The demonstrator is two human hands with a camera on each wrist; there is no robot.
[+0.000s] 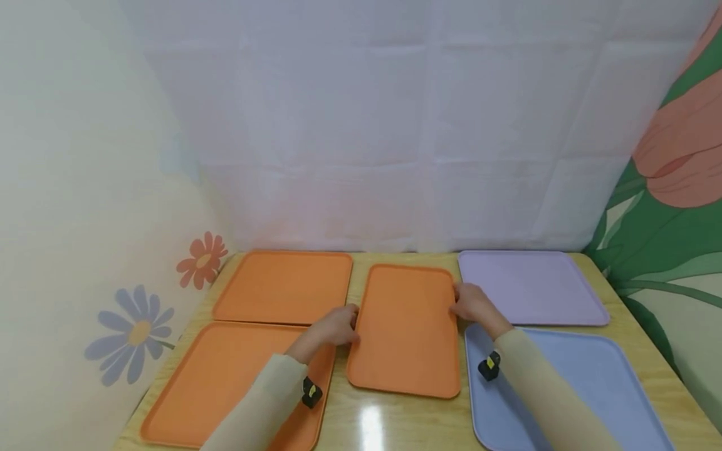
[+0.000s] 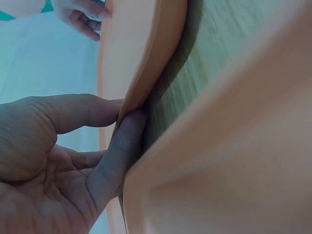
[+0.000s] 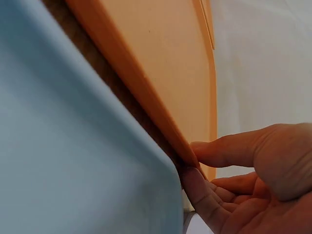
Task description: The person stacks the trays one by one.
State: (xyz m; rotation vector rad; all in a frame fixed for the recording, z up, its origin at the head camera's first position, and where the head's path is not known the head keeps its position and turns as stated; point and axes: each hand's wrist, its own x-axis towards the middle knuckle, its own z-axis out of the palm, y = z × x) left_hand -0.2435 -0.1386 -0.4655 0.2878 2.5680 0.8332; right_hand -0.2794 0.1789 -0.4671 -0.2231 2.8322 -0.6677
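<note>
An orange tray (image 1: 405, 332) with a raised rim lies lengthwise in the middle of the table, between two pairs of trays. My left hand (image 1: 336, 326) pinches its left edge; in the left wrist view the thumb rests on the rim and a finger of the left hand (image 2: 63, 161) goes under it. On the opposite side my right hand (image 1: 474, 303) pinches the right edge toward the far end. The right wrist view shows the thumb of the right hand (image 3: 253, 175) on top of the rim, with a fingertip below.
Two more orange trays lie at left, one far (image 1: 284, 285) and one near (image 1: 225, 376). At right are a purple tray (image 1: 530, 287) and, nearer, a blue tray (image 1: 575, 369). The wooden table (image 1: 400, 426) ends against a white cloth (image 1: 361, 125); painted walls flank it.
</note>
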